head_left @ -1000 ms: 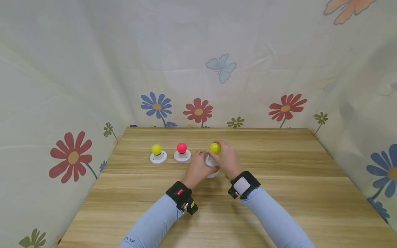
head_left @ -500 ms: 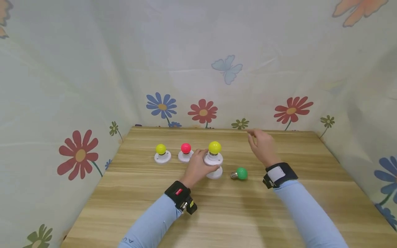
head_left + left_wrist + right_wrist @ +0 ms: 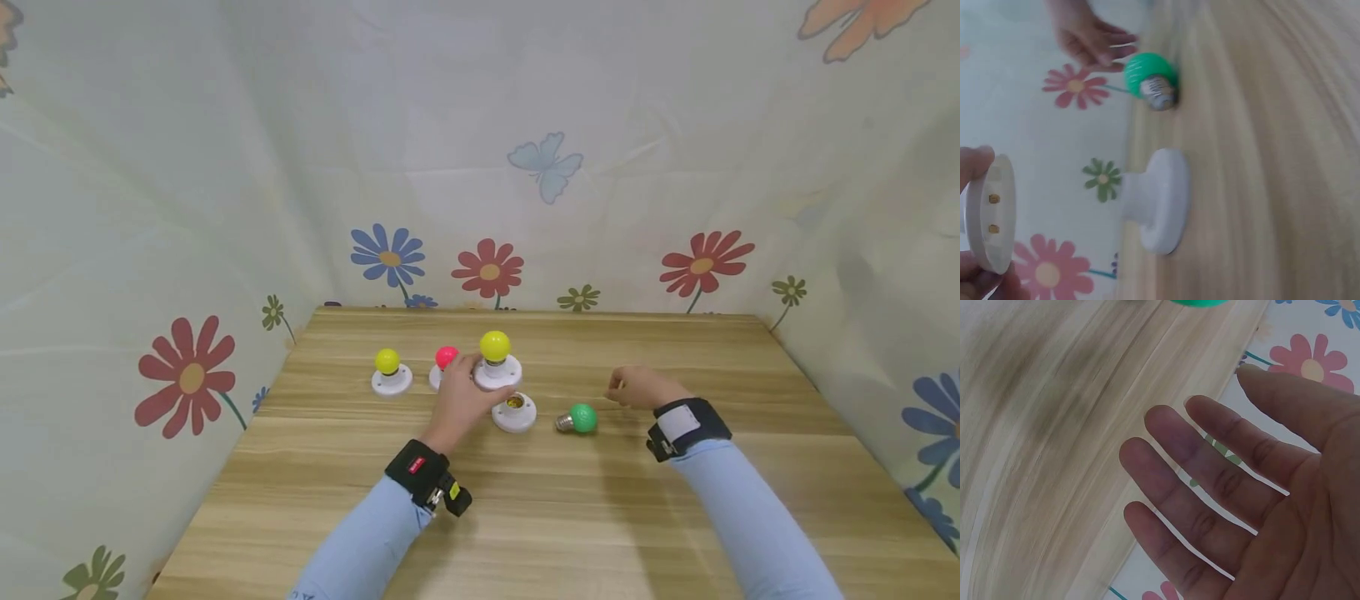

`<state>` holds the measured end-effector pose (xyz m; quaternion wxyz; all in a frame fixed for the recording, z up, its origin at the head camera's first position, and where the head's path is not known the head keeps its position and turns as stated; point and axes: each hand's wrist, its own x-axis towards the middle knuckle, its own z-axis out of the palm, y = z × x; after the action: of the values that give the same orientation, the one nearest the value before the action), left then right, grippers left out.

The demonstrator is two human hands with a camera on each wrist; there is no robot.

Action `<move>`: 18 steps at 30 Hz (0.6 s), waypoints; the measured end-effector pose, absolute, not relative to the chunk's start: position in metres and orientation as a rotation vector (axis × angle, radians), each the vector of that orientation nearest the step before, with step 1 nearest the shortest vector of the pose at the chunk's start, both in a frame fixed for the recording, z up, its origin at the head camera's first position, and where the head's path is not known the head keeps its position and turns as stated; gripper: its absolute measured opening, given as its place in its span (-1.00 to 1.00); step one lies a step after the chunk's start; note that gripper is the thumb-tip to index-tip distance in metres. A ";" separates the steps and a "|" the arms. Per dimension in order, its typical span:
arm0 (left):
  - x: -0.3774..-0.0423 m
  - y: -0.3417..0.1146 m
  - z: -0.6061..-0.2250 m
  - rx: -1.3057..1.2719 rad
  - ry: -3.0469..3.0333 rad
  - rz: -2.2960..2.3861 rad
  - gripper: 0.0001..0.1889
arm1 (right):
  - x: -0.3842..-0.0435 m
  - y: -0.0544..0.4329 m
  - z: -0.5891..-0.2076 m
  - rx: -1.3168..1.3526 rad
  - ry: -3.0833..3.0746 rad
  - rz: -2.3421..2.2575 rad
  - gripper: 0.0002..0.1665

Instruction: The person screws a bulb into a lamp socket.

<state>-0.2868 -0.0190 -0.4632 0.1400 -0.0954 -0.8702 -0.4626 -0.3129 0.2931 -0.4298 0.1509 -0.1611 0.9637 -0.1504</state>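
My left hand [image 3: 456,402] grips a white round lamp holder [image 3: 498,374] by its rim, with a yellow bulb [image 3: 495,346] standing in it. The left wrist view shows the underside of this lamp holder [image 3: 1001,219], lifted off the table. Just below it, a second lamp holder [image 3: 514,416] sits on the table with its brass socket bare. A green bulb [image 3: 582,418] lies on its side to the right, metal screw base pointing left. My right hand [image 3: 645,387] hovers to the right of the green bulb, fingers relaxed and holding nothing.
On the left stands another lamp holder [image 3: 392,382] with a small yellow bulb [image 3: 387,361]. Beside it a red bulb [image 3: 446,357] in its holder is partly hidden by my left hand. A flower-print curtain [image 3: 615,192] surrounds the wooden table [image 3: 525,533].
My right hand has let go of the yellow bulb, moved right, then come down near the green bulb. My left hand has shifted the held lamp holder left, uncovering the bare socket.
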 end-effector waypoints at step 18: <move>-0.283 -0.109 -0.506 -0.010 -2.594 -1.042 -0.36 | -0.317 0.278 -0.441 -0.467 2.898 -0.431 -0.77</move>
<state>-0.2829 -0.1094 -0.5060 0.1723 -0.0036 -0.9141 -0.3671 -0.3175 0.2778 -0.4411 0.0872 -0.1567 0.9731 -0.1448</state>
